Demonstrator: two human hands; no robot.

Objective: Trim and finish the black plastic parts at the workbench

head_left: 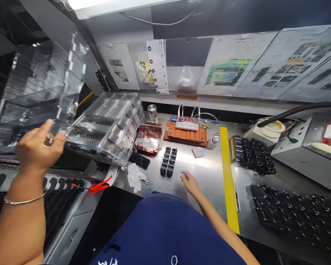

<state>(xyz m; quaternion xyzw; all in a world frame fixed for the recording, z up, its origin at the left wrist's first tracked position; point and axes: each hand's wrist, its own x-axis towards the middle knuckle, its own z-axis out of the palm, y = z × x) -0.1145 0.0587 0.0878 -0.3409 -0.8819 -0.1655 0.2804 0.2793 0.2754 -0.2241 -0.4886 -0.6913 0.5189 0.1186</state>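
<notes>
While the left hand (41,149) grips a clear plastic compartmented tray (41,95) by its lower edge between nine and ten o'clock of the view, blur makes it hard to say whether that is one layer or several. At nine o'clock stands a stack of similar transparent trays (107,127). Half-open and empty, the right hand (190,183) is at five o'clock, above the grey metal counter (209,184), near two black ridged strips (170,162) at six.
</notes>
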